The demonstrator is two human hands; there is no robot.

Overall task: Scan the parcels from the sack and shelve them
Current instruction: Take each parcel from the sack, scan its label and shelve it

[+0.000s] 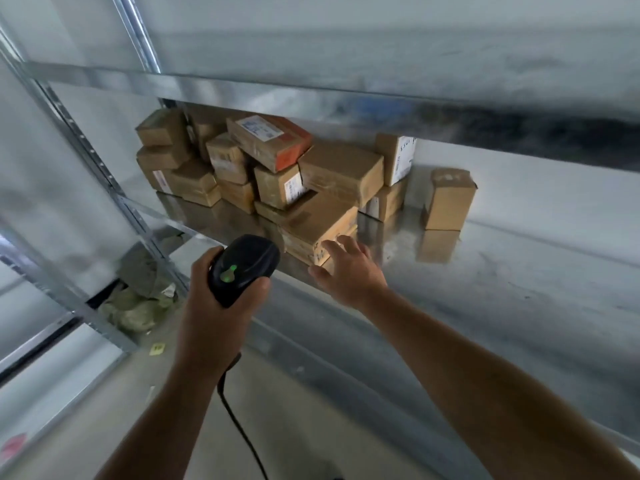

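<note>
Matt brown cardboard parcels (341,171) sit on a glossy, reflective metal shelf (502,265).

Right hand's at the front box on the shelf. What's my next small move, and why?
Probably nudge the front box a little deeper with the right hand. Its open fingers touch the box's near corner, which sits close to the front edge of the shelf. The left hand is busy gripping the scanner.

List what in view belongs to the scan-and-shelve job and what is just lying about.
Job: scanner in left hand; right hand at the front parcel; stacked parcels; lone upright parcel; metal shelf; greenish sack, probably, under it.
Lying about: yellow tag on the floor; pink sticker, lower left.
</note>
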